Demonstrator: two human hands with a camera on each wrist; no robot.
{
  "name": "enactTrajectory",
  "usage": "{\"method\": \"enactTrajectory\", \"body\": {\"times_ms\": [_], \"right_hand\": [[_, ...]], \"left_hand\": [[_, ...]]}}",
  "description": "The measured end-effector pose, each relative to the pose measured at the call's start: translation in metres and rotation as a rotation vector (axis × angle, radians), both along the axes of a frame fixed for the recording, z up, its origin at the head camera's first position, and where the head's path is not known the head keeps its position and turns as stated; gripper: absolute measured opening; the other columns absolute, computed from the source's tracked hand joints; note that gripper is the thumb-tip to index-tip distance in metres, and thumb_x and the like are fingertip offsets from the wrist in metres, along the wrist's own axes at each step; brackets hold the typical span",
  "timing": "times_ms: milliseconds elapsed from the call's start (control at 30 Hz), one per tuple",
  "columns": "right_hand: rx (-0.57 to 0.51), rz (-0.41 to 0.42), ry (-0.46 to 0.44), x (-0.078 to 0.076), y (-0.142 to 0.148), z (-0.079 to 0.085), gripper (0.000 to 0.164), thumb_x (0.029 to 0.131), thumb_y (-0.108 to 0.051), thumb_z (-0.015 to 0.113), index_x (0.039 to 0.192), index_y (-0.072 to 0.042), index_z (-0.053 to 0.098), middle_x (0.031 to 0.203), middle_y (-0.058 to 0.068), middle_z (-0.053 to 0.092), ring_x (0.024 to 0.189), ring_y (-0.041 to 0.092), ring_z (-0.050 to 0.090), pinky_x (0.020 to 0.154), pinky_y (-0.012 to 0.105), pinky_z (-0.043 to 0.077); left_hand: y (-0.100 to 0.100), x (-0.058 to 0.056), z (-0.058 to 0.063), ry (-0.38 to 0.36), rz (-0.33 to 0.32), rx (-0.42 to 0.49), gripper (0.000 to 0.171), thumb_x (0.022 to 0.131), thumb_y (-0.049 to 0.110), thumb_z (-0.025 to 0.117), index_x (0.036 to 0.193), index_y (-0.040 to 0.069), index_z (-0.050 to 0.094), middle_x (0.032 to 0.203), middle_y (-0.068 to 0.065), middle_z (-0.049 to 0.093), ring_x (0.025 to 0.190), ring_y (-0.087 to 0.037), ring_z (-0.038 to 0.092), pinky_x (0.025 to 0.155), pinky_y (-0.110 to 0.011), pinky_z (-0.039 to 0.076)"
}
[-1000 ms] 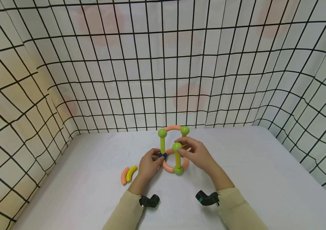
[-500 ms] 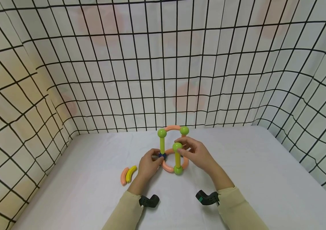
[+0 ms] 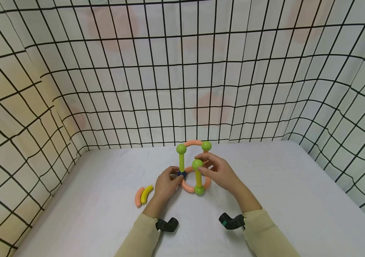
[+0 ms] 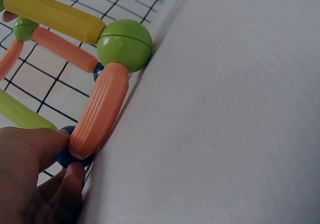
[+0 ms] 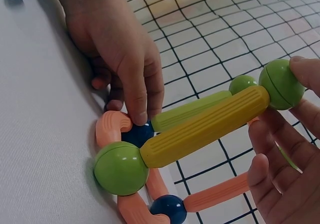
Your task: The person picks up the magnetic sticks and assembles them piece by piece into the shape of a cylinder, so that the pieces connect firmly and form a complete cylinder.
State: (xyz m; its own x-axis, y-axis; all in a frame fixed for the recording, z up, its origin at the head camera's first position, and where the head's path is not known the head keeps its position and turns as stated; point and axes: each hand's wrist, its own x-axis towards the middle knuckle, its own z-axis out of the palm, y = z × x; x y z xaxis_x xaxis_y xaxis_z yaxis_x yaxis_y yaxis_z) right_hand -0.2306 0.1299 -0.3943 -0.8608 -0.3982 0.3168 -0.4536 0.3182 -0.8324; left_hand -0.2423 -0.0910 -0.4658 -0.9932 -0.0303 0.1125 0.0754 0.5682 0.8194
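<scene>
A magnetic stick-and-ball frame stands on the white table. Its base is a ring of curved orange sticks [image 3: 188, 188] joined by balls. My left hand [image 3: 165, 184] pinches a dark blue ball [image 4: 64, 159] of that ring between thumb and fingers; a light green stick [image 3: 181, 162] rises from it to a green ball [image 3: 181, 149]. With thumb and fingertips my right hand [image 3: 219, 172] holds the green top ball [image 5: 281, 84] of the yellow stick [image 5: 205, 126]. This stick meets the lower green ball [image 5: 121, 169] and leans slightly left in the head view.
A loose curved orange stick [image 3: 139, 197] and a curved yellow stick [image 3: 146, 194] lie side by side left of my left hand. An orange arc [image 3: 193, 142] links two upper green balls at the rear. Black grid netting [image 3: 182, 75] over white cloth surrounds the table's back and sides.
The top of the yellow stick, with its green ball and my right fingertips, has tipped slightly left. My left hand keeps its grip on the blue ball.
</scene>
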Motion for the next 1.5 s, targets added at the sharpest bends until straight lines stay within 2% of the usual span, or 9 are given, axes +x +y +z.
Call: {"method": "enactTrajectory", "body": {"times_ms": [367,833,1067,1300,1500], "right_hand": [[-0.012,0.019,0.005,-0.0005,-0.0014,-0.0012,0.033,0.096,-0.022,0.067,0.129,-0.022,0.062,0.127,0.003,0.063,0.098,0.024,0.061,0.081,0.035,0.051],[0.028,-0.011,0.017,-0.0020,0.0037,0.0005,0.030,0.096,-0.025,0.068,0.125,-0.022,0.064,0.117,0.002,0.068,0.101,0.021,0.061,0.083,0.033,0.053],[0.025,-0.002,0.030,-0.0037,0.0058,-0.0003,0.033,0.095,-0.022,0.068,0.127,-0.013,0.063,0.115,0.002,0.068,0.101,0.022,0.060,0.081,0.032,0.053],[-0.001,0.018,0.006,-0.0032,0.0044,-0.0006,0.032,0.096,-0.022,0.067,0.127,-0.020,0.063,0.119,0.004,0.066,0.101,0.023,0.061,0.083,0.031,0.054],[0.000,0.009,0.012,-0.0030,0.0076,0.0015,0.033,0.097,-0.022,0.066,0.130,-0.019,0.061,0.124,0.002,0.066,0.106,0.023,0.060,0.085,0.033,0.053]], "left_hand": [[-0.0003,-0.0005,-0.0013,-0.001,0.002,-0.008,0.032,0.093,0.028,0.070,0.123,0.017,0.066,0.113,-0.003,0.069,0.091,-0.014,0.065,0.076,-0.031,0.053],[0.0006,-0.0020,-0.0007,0.001,0.007,-0.009,0.031,0.093,0.028,0.070,0.123,0.017,0.066,0.112,-0.003,0.070,0.090,-0.014,0.065,0.078,-0.032,0.053],[0.0004,-0.0019,-0.0012,0.004,0.004,-0.014,0.032,0.093,0.028,0.070,0.122,0.017,0.066,0.113,-0.003,0.070,0.090,-0.014,0.065,0.076,-0.031,0.053],[0.0000,-0.0027,-0.0017,0.004,0.007,-0.014,0.032,0.093,0.028,0.070,0.122,0.017,0.066,0.112,-0.003,0.069,0.088,-0.014,0.064,0.075,-0.030,0.052],[-0.0006,-0.0040,-0.0038,0.013,0.004,-0.016,0.032,0.093,0.028,0.070,0.122,0.017,0.066,0.112,-0.003,0.070,0.088,-0.013,0.065,0.074,-0.030,0.052]]}}
